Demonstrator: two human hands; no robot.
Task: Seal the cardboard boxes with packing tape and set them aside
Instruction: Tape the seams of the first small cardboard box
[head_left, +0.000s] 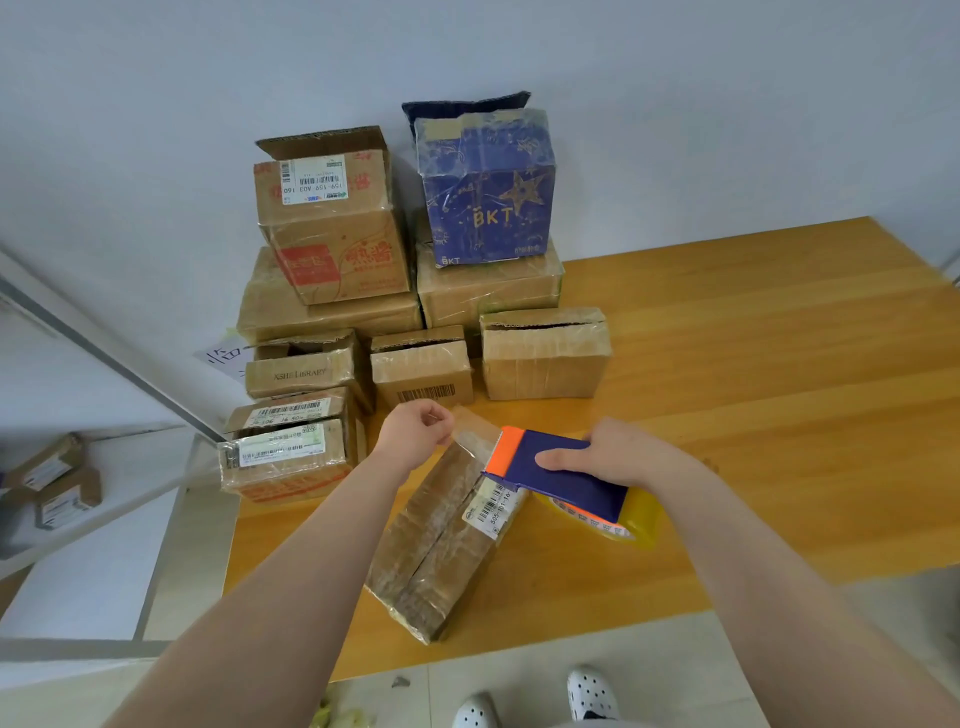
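A long brown cardboard box (436, 540) lies at an angle on the wooden table, its top seam running lengthwise and a white barcode label near its far right corner. My right hand (618, 452) grips a blue and orange tape dispenser (556, 475) with a yellowish tape roll (631, 522) over the box's far end. My left hand (415, 431) pinches the free end of the clear tape strip (475, 434) pulled out from the dispenser, just beyond the far end of the box.
Several cardboard boxes stand stacked at the table's back left, among them a blue BKT box (488, 202) and a printed brown box (332, 228). The wooden table (753, 364) stretches right. A grey shelf with small boxes (57, 483) sits lower left. My white shoes (592, 693) are below.
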